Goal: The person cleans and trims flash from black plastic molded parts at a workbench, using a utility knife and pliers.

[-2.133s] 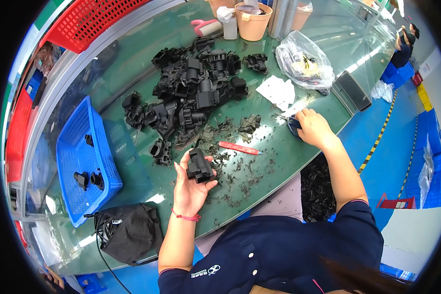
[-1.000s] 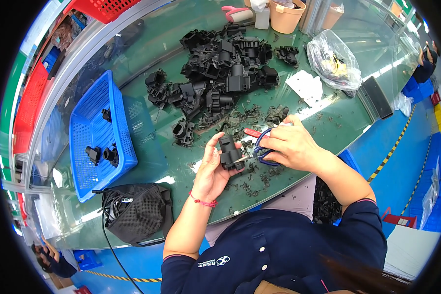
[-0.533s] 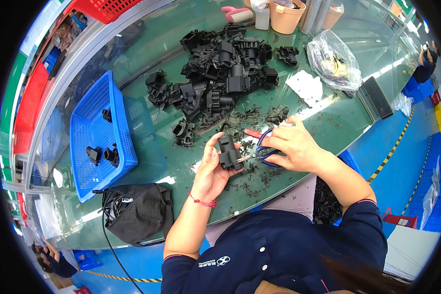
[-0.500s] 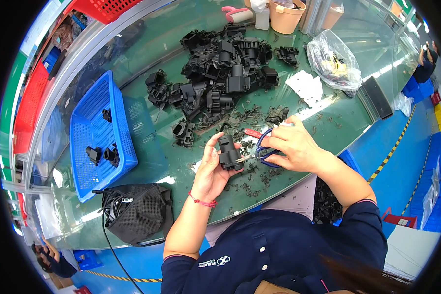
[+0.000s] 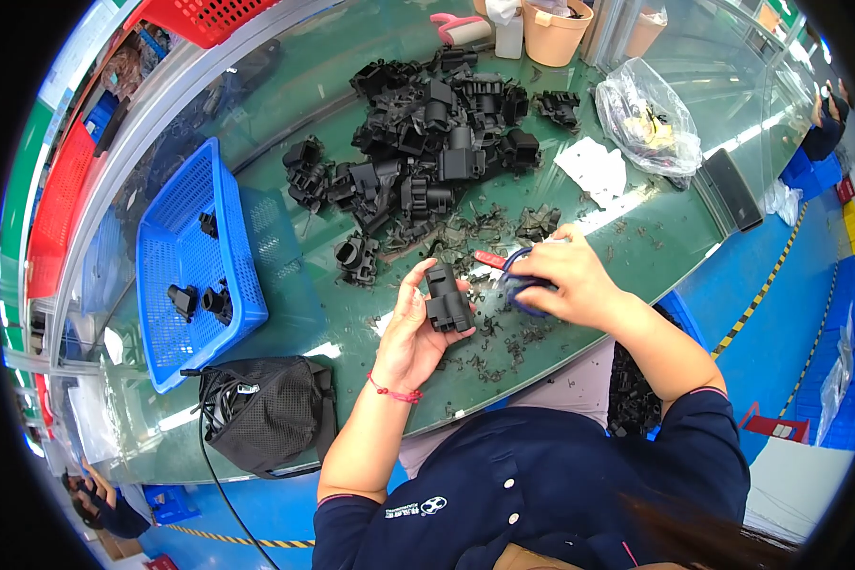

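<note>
My left hand (image 5: 408, 328) is closed round a black moulded plastic part (image 5: 448, 299), held upright above the green table with its ribbed side facing up. A step to the right, my right hand (image 5: 575, 280) grips scissors by their dark blue loop handles (image 5: 515, 269). That hand is smeared by motion and the blades cannot be made out. Just beyond the part lies a slim red item (image 5: 489, 258). Black plastic scraps (image 5: 503, 351) are scattered beneath and around both hands. Farther off rises a heap of similar black parts (image 5: 446, 142).
A blue mesh basket (image 5: 247, 275) with several black parts stands at the left. Nearer me sits a black mesh bag (image 5: 275, 413) with a cable. White paper (image 5: 594, 171), a clear plastic bag (image 5: 648, 119), a dark flat device (image 5: 731, 190) and an orange tub (image 5: 556, 33) occupy the far right.
The scissors, whose blades were at the black part's right side, have drawn away to the right with my right hand. My left hand and the part have barely moved.
</note>
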Demonstrator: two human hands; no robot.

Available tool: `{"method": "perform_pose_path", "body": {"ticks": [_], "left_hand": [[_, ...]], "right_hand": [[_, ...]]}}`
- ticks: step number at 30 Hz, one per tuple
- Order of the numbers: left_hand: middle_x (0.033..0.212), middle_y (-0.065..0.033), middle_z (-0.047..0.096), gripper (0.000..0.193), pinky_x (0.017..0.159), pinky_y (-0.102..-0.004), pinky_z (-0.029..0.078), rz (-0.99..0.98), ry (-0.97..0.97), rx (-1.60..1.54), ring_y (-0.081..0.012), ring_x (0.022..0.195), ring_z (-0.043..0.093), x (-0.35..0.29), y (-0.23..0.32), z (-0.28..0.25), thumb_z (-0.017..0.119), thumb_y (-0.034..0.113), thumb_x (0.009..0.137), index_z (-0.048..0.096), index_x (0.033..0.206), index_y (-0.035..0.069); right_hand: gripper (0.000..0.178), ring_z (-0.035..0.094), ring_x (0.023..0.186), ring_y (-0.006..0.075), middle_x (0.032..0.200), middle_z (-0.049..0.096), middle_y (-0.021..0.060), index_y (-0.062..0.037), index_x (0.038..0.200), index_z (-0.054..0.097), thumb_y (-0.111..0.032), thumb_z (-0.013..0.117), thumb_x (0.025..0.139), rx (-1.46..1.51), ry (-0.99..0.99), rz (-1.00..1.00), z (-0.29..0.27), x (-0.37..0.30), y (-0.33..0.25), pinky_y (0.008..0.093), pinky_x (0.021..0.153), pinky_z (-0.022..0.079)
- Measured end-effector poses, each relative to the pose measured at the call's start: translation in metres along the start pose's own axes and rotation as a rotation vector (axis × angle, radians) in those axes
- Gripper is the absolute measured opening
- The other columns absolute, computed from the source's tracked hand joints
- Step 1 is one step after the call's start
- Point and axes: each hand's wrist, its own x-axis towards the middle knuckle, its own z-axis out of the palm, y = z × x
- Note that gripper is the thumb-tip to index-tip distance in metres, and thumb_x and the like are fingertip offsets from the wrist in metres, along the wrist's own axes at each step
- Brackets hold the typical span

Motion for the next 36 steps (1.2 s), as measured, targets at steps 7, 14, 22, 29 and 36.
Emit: {"method": "perform_pose_path", "body": {"ticks": [7,14,22,29,36], "left_hand": [[0.124,-0.0123,0.048,0.048,0.086,-0.0451,0.049,0.006,0.019,-0.072,-0.0286,0.107,0.054,-0.001,-0.002,-0.006,0.045,0.036,0.094,0.026,0.136,0.022],[0.132,-0.0183,0.041,0.044,0.088,-0.0466,0.049,-0.019,0.051,-0.181,-0.0348,0.114,0.049,0.001,-0.005,-0.004,0.044,0.033,0.095,0.035,0.134,0.014],[0.123,-0.0130,0.049,0.060,0.076,-0.0319,0.055,-0.052,0.066,0.080,-0.0239,0.102,0.058,0.001,-0.009,-0.018,0.051,0.044,0.088,0.033,0.132,0.007],[0.127,-0.0066,0.043,0.074,0.068,-0.0255,0.053,0.064,0.036,0.209,-0.0149,0.095,0.057,-0.001,-0.001,-0.013,0.061,0.049,0.080,0.031,0.135,0.009],[0.128,-0.0084,0.045,0.077,0.082,-0.0316,0.052,0.361,0.081,0.555,-0.0191,0.112,0.051,0.001,0.001,-0.003,0.078,0.025,0.071,0.036,0.133,0.005]], "right_hand": [[0.020,0.059,0.080,0.0242,0.085,0.064,0.0072,-0.0071,0.093,0.061,-0.019,0.066,0.077,-0.251,0.011,0.412,-0.020,-0.022,0.046,0.0362,0.080,0.037],[0.023,0.057,0.083,0.0250,0.090,0.061,0.0080,-0.0055,0.096,0.058,-0.013,0.067,0.075,-0.494,-0.124,0.558,-0.031,-0.057,0.068,0.0359,0.081,0.035],[0.052,0.050,0.110,0.0316,0.124,0.049,0.0133,-0.0104,0.121,0.053,-0.014,0.070,0.072,0.177,-0.017,0.005,0.001,0.006,-0.004,0.0403,0.092,0.040],[0.045,0.054,0.107,0.0227,0.120,0.054,0.0105,-0.0078,0.122,0.053,-0.015,0.067,0.080,0.556,-0.206,0.167,0.035,0.034,-0.015,0.0349,0.088,0.046],[0.033,0.053,0.101,0.0115,0.112,0.058,0.0042,-0.0044,0.119,0.050,-0.011,0.058,0.088,1.359,-0.185,0.409,0.059,0.042,-0.009,0.0250,0.076,0.047]]}}
